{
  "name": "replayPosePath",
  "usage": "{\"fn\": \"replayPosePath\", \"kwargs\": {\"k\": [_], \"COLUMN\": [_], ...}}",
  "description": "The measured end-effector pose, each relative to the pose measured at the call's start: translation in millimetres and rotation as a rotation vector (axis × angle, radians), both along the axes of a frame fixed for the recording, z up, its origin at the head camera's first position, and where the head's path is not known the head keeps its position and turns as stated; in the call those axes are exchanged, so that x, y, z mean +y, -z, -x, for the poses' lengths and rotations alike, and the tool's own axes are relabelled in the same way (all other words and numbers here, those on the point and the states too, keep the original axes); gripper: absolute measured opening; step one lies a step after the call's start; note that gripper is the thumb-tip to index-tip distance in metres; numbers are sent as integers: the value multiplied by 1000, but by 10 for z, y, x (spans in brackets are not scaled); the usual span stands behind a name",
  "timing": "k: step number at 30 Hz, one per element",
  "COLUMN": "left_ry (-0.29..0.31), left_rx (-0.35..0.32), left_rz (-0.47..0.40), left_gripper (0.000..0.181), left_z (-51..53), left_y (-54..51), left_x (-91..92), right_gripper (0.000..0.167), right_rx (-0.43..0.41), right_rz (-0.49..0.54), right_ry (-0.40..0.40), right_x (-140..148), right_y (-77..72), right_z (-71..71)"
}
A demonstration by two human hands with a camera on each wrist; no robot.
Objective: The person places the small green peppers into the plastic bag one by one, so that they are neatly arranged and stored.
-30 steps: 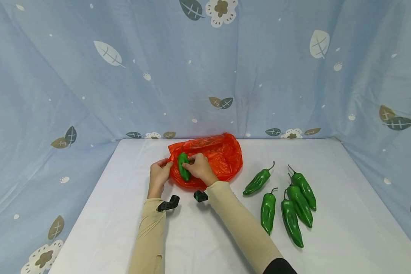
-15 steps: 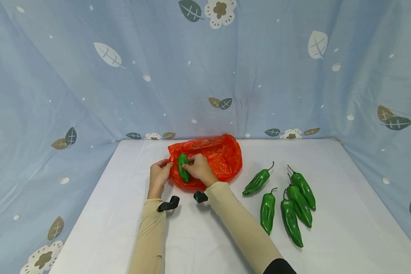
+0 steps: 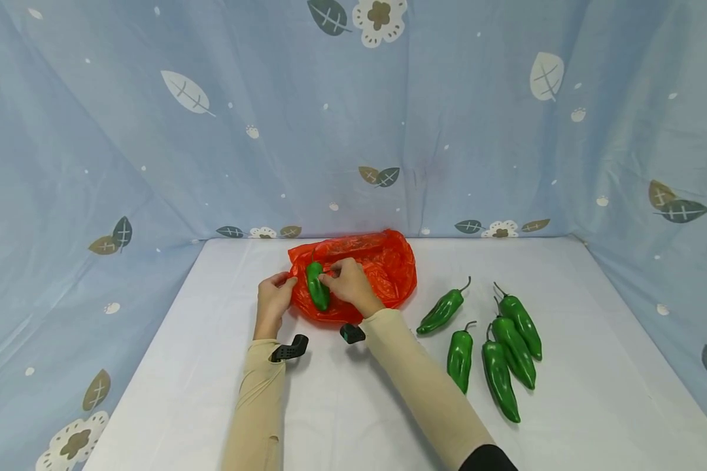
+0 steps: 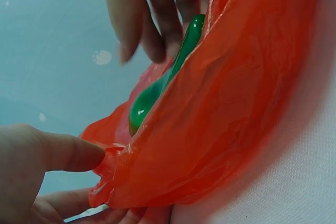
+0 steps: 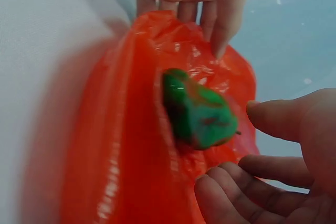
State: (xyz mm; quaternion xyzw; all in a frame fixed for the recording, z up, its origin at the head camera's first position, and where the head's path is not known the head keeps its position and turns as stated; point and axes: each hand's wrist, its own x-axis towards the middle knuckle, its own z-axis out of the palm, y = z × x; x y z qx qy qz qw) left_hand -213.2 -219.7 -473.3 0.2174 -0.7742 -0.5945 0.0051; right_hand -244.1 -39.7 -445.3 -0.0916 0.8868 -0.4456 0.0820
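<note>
A red plastic bag (image 3: 388, 281) lies at the back of the table with its mouth spread. My left hand (image 3: 274, 301) pinches the bag's left edge between thumb and fingers, as the left wrist view also shows. Inside the mouth, near that edge, rests a green pepper (image 3: 318, 286), partly covered by the bag's wall (image 4: 210, 124) in the left wrist view. Beside the pepper is my right hand (image 3: 352, 282). In the right wrist view its thumb and fingers (image 5: 273, 169) are spread apart, with a gap between them and the pepper (image 5: 202, 114).
Right of the bag, several green peppers lie loose on the white table: one (image 3: 441, 312) close to the bag, one (image 3: 460, 358) by my right sleeve, and a group (image 3: 512, 347) farther right. A blue patterned cloth (image 3: 477, 131) hangs behind the table.
My right hand has released the pepper and drawn slightly to the right. The pepper stays in the bag's mouth. My left hand keeps its place on the bag's edge.
</note>
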Motion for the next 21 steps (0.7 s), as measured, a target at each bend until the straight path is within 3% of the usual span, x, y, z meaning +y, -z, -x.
{"fn": "replayPosePath", "kwargs": {"k": [21], "left_ry": [12], "left_rx": [-8], "left_rz": [4], "left_gripper": [50], "left_z": [-4], "left_y": [-25], "left_x": [-4], "right_gripper": [37], "right_rx": [183], "right_rz": [155], "right_ry": [-78], "right_x": [462], "right_y": [-537], "right_z": [-242]}}
